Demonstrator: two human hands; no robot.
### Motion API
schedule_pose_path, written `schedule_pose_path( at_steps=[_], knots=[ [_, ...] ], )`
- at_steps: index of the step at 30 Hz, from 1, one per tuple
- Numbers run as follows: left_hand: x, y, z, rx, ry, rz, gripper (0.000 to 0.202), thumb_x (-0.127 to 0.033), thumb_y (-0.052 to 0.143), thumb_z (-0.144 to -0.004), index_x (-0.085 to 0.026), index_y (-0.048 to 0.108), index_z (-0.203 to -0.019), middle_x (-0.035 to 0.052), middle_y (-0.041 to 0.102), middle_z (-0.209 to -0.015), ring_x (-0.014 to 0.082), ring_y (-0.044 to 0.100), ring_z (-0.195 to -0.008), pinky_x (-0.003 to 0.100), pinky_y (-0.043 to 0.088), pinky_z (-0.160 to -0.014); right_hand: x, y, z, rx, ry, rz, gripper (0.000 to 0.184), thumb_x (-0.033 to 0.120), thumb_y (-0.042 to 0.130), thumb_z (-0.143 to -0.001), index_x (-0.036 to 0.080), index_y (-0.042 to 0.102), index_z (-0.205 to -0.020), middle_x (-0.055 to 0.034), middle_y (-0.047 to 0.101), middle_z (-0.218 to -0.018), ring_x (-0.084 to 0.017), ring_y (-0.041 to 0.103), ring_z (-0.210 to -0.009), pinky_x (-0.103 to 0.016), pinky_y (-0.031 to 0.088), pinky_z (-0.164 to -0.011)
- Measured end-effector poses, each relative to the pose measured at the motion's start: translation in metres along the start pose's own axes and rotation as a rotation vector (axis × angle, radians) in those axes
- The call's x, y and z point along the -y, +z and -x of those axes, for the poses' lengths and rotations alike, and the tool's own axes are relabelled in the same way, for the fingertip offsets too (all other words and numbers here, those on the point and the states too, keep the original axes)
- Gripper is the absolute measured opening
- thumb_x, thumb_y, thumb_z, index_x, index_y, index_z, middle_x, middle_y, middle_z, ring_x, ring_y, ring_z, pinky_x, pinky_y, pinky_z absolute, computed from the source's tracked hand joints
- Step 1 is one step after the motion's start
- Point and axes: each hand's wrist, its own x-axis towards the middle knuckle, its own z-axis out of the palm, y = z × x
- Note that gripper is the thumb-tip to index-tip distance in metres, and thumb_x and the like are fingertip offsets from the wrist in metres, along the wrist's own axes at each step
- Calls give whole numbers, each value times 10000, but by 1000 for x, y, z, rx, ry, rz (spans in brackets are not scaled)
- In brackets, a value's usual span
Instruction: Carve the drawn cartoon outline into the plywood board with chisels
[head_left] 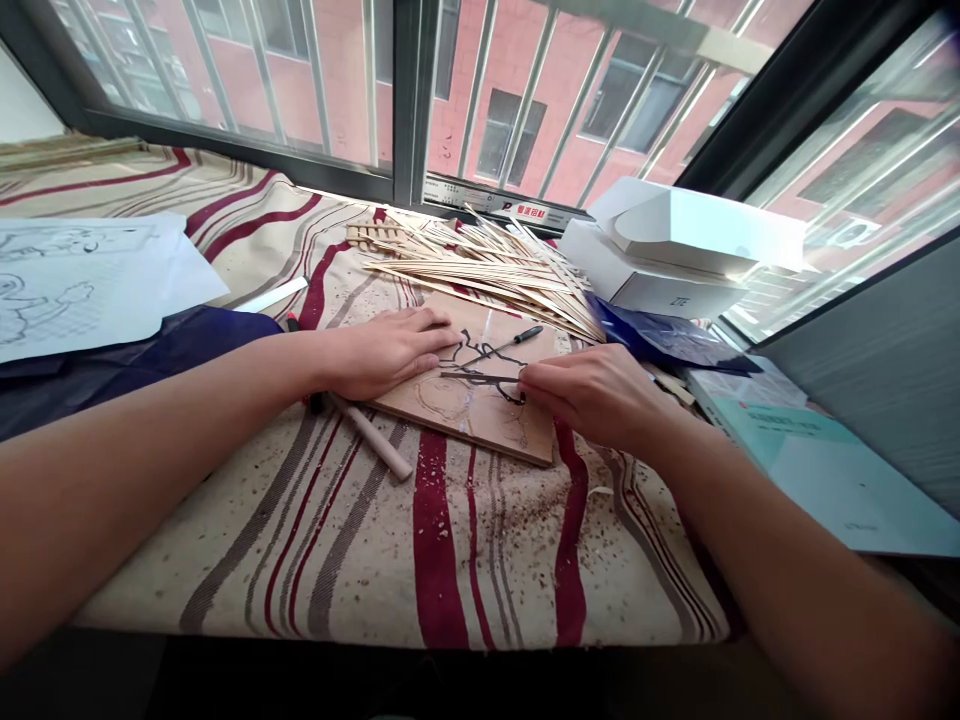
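A brown wooden board (pixel 491 448) lies tilted on the striped cloth, with thick black curved lines and fainter outlines on it. My left hand (pixel 390 352) rests flat on the board's left side, fingers stretched out. My right hand (pixel 589 390) pinches a thin dark strip-like tool (pixel 480 377), which points left across the black lines; its exact kind I cannot make out. Just beyond it lies a slim tool with a dark handle (pixel 528 335). Below my left wrist sits a round wooden stick (pixel 375 440), beside a black and red object partly hidden by the wrist.
Many thin wooden strips (pixel 480 265) are heaped behind the board. White boxes (pixel 675 250) stand at the back right, near blue plastic (pixel 660 335) and a pale green book (pixel 810 440). Drawing sheets (pixel 82 280) lie at left. Shavings dot the cloth (pixel 510 540); a window stands behind.
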Motion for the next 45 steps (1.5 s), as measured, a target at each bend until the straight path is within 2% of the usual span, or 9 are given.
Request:
schedule_pose_path(
  at_steps=[9, 13, 18, 21, 24, 28, 32, 38, 45],
  knots=[
    [4, 1, -2, 23, -5, -1, 637, -483, 234, -1117, -192, 409, -1656, 169, 388, -1707, 351, 349, -1576, 515, 243, -1304, 8, -4, -8, -21, 17, -2, 323, 230, 447, -1057, 209, 627, -790, -11, 618, -689, -148, 442, -621, -313, 233, -595],
    [8, 1, -3, 30, -6, 2, 650, -515, 219, -1116, -213, 396, -1664, 155, 382, -1709, 345, 330, -1587, 514, 235, -1307, 5, -5, -13, 3, 36, -47, 340, 262, 432, -1080, 199, 652, -828, -35, 655, -759, -162, 496, -676, -314, 300, -648],
    [6, -2, -2, 58, -13, 14, 644, -487, 237, -1107, -208, 385, -1668, 165, 364, -1720, 335, 328, -1589, 514, 226, -1313, -20, -11, -29, 54, 65, -187, 318, 359, 481, -1069, 188, 684, -895, -91, 715, -906, -217, 568, -842, -342, 376, -766],
    [4, -3, -2, 62, -24, 27, 639, -481, 244, -1105, -210, 379, -1667, 168, 354, -1730, 347, 316, -1597, 531, 233, -1310, -28, -7, -46, 132, 52, -322, 285, 366, 523, -1032, 196, 654, -844, -77, 685, -869, -207, 560, -832, -338, 391, -789],
    [4, -2, -2, 70, -27, 37, 646, -492, 240, -1103, -207, 373, -1667, 173, 336, -1740, 363, 292, -1612, 553, 223, -1313, -24, 0, -56, 155, 16, -435, 298, 362, 495, -1033, 203, 604, -805, -67, 649, -838, -196, 540, -803, -332, 394, -783],
    [4, -2, -2, 62, -18, 40, 656, -487, 232, -1099, -182, 377, -1662, 188, 330, -1736, 369, 293, -1610, 564, 210, -1315, -23, 3, -55, 97, -39, -388, 306, 393, 493, -1051, 212, 604, -831, -69, 641, -847, -207, 518, -823, -346, 387, -815],
    [1, -3, -2, 72, -31, 39, 658, -471, 240, -1094, -167, 383, -1660, 190, 327, -1736, 379, 285, -1612, 560, 203, -1317, -29, 5, -49, 68, -28, -374, 314, 398, 486, -1063, 213, 606, -840, -75, 649, -855, -211, 515, -827, -346, 387, -809],
    [4, -1, -3, 56, -19, 39, 637, -479, 239, -1106, -198, 374, -1661, 167, 327, -1745, 340, 289, -1612, 527, 208, -1321, -25, 10, -54, 47, -93, -358, 326, 395, 469, -1075, 216, 585, -828, -68, 618, -835, -213, 509, -824, -340, 384, -811],
    [5, 1, -2, 58, -17, 25, 632, -481, 226, -1118, -208, 365, -1670, 164, 305, -1758, 331, 258, -1628, 516, 197, -1326, -30, 11, -50, 45, -53, -336, 311, 377, 457, -1074, 216, 590, -843, -79, 642, -867, -216, 511, -846, -339, 383, -819]
  ],
)
